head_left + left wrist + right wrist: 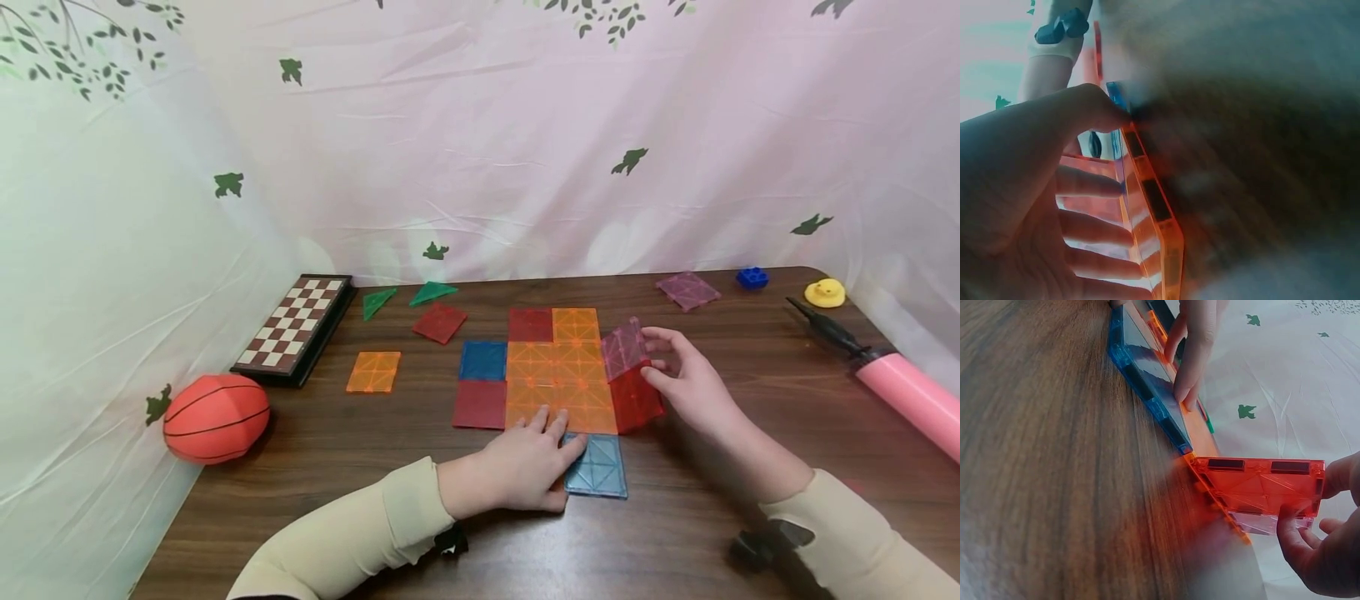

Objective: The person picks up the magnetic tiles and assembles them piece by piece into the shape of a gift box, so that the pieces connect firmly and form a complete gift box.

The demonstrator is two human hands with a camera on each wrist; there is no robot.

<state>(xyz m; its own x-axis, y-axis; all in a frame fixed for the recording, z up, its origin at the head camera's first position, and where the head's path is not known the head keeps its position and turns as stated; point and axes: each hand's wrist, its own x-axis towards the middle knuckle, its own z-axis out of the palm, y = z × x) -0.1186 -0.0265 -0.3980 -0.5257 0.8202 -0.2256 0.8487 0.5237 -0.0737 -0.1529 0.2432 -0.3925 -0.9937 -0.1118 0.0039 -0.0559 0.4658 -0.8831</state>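
Note:
My left hand (pixel 525 467) lies spread over the near edge of a flat block of orange magnetic tiles (pixel 555 362), its fingertips pressing down. The thumb is beside the block's near edge, close to a light-blue tile (pixel 597 471). Along the block's right side, a red tile (pixel 634 400) and a purple tile (pixel 624 348) stand tilted up. My right hand (pixel 693 379) pinches these two near their upper edges. In the right wrist view, fingers touch the outer face of the red tile (pixel 1260 487).
Dark-blue (pixel 482 361) and dark-red tiles (pixel 480 404) adjoin the block's left. Loose orange (pixel 373 372), red (pixel 440 322), green (pixel 432 292) and purple tiles (pixel 688 291) lie around. A chessboard (pixel 292 325) and red ball (pixel 217 418) are left; a pink pump (pixel 911 396) lies right.

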